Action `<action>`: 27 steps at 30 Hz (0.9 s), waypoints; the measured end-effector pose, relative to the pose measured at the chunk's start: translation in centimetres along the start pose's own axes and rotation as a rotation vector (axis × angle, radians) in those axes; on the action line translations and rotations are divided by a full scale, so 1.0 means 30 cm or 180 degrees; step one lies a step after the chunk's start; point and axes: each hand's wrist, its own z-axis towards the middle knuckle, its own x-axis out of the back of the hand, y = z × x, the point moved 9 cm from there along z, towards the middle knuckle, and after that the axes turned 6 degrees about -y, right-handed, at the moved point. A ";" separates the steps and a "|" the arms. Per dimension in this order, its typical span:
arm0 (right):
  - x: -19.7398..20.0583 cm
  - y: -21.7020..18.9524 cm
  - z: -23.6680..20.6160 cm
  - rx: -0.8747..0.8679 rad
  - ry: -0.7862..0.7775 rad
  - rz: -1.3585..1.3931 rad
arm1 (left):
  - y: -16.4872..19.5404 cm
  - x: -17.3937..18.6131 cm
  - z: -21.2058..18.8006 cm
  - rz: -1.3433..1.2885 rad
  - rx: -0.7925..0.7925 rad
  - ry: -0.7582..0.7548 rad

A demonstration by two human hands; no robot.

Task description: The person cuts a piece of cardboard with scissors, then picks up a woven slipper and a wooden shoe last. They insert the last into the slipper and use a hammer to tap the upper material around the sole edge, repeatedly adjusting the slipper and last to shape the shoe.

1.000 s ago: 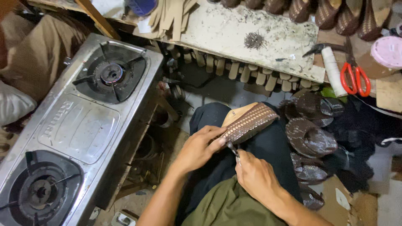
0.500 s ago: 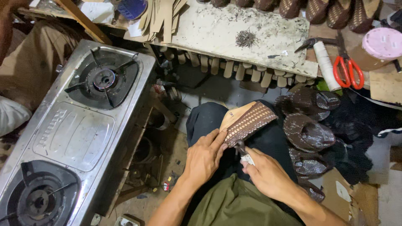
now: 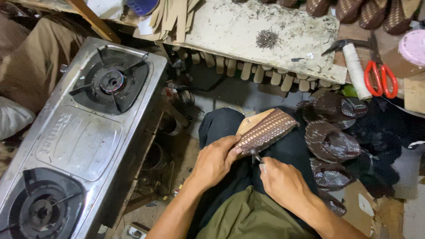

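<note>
A: What is being held?

B: A brown woven shoe upper [image 3: 267, 129] stretched over a pale wooden form, lying tilted across the person's lap on dark trousers. Its surface shows rows of light dots on dark brown weave.

A: And the hands?

B: The left hand [image 3: 215, 160] is curled around the near end of the upper, thumb pressed on top. The right hand [image 3: 283, 182] is closed around a small metal tool [image 3: 258, 158] whose tip meets the lower edge of the upper.

A: Any containers?

B: A pink lidded tub [image 3: 414, 47] sits at the right edge; its contents are hidden.

A: What else is around?

B: A 2-burner steel stove [image 3: 79, 137] lies to the left. Ahead, a stained white board [image 3: 265, 35] carries a small pile of tacks [image 3: 267, 39]. Red-handled scissors [image 3: 380, 77] and a white roll [image 3: 357, 71] lie at its right end. Dark brown finished uppers [image 3: 332, 141] are heaped just beside the right knee, and more woven ones [image 3: 367, 11] line the top edge.
</note>
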 end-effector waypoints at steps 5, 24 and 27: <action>0.028 -0.036 0.026 0.0035 0.0157 -0.0049 | -0.010 -0.021 0.051 0.0278 0.0357 -0.0095; 0.122 -0.084 -0.013 0.0918 0.1322 0.1072 | -0.057 -0.061 0.036 0.0355 0.0051 -0.0634; 0.135 -0.121 -0.027 0.1172 0.1528 0.0833 | -0.043 -0.046 0.016 0.0354 -0.0155 -0.0636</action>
